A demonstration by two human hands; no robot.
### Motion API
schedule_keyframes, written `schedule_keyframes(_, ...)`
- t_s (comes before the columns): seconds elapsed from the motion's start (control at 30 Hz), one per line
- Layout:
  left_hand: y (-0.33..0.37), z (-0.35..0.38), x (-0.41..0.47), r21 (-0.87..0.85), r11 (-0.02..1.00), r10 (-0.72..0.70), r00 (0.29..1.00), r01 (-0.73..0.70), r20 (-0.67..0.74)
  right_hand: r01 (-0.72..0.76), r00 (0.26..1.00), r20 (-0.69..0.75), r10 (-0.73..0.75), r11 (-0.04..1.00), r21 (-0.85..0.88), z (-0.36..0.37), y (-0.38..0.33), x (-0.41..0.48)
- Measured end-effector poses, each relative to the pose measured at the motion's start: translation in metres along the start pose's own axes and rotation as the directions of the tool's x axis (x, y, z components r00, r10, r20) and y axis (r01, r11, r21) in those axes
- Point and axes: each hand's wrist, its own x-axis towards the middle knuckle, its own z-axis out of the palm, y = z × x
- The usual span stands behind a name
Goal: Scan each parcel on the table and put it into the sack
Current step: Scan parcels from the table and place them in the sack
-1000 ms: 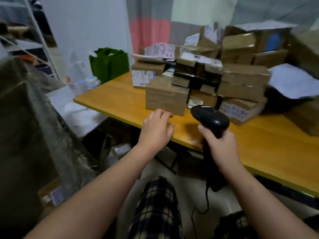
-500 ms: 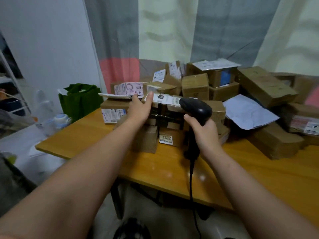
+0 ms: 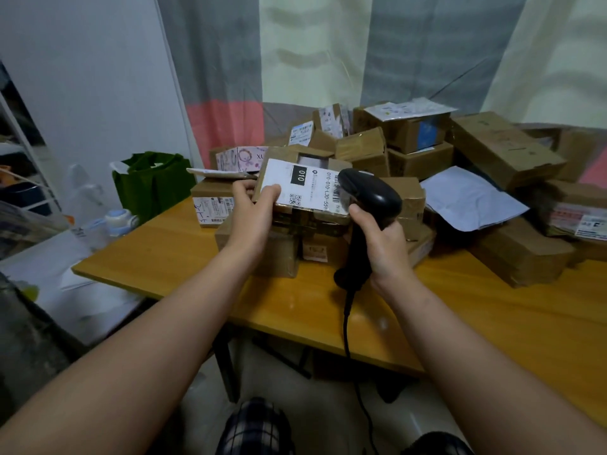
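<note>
Since half a second ago the parcel has been tipped up so its white label faces me, and the scanner has closed in on the label's right end. The parcel sits at the centre of the frame, at the front of the pile of parcels. I cannot tell whether its lower edge still rests on the boxes below.

My left hand holds its left end. The thumb lies on the label's corner, and the fingers are curled round the cardboard edge behind. My right hand is wrapped tight round the scanner's black handle. The scanner's head covers part of the barcode, touching it or just off it. Its cable hangs down past the table edge toward the floor.

Brown boxes are heaped across the back of the orange table, from the centre to the right edge of the frame. A crumpled white sheet lies among them, right of the scanner. A green bag stands beside the table's far left corner, with a striped curtain behind everything. My checked trousers show at the bottom of the frame.
</note>
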Motion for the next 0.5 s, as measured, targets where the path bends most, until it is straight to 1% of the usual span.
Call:
schedule_keyframes(0.07,-0.003,-0.005,-0.009,-0.029,1.000,-0.005,0.999,0.007,0.041,-0.021,1.000,-0.018,0.021,1.000,0.003,-0.001,0.000,-0.008)
schedule_keyframes(0.13,-0.004,-0.011,-0.017,-0.041,0.998,-0.039,0.997,0.042,0.071,-0.027,0.999,-0.024,0.027,0.999,0.020,-0.004,0.001,-0.017)
schedule_keyframes(0.2,-0.005,-0.018,-0.025,-0.066,0.995,-0.062,0.991,0.070,0.118,-0.034,0.999,-0.017,0.035,0.996,0.080,-0.006,-0.002,-0.024)
schedule_keyframes(0.27,-0.007,-0.024,-0.032,-0.129,0.990,-0.036,0.978,0.064,0.206,-0.046,0.999,0.003,0.046,0.989,0.139,-0.008,-0.005,-0.031)
schedule_keyframes(0.33,-0.010,-0.030,-0.043,-0.147,0.988,0.007,0.949,0.042,0.317,-0.048,0.999,0.009,0.048,0.986,0.157,-0.012,-0.007,-0.037)
schedule_keyframes(0.4,-0.011,-0.033,-0.056,-0.102,0.994,0.002,0.917,0.042,0.398,-0.025,1.000,-0.011,0.027,0.988,0.154,-0.017,-0.010,-0.044)
schedule_keyframes(0.47,-0.015,-0.036,-0.065,-0.021,0.998,-0.044,0.912,0.057,0.408,0.020,0.999,-0.031,-0.017,0.994,0.110,-0.023,-0.011,-0.052)
schedule_keyframes(0.5,-0.018,-0.036,-0.069,0.047,0.997,-0.080,0.910,0.066,0.406,0.038,0.999,-0.042,-0.034,0.996,0.084,-0.026,-0.010,-0.055)
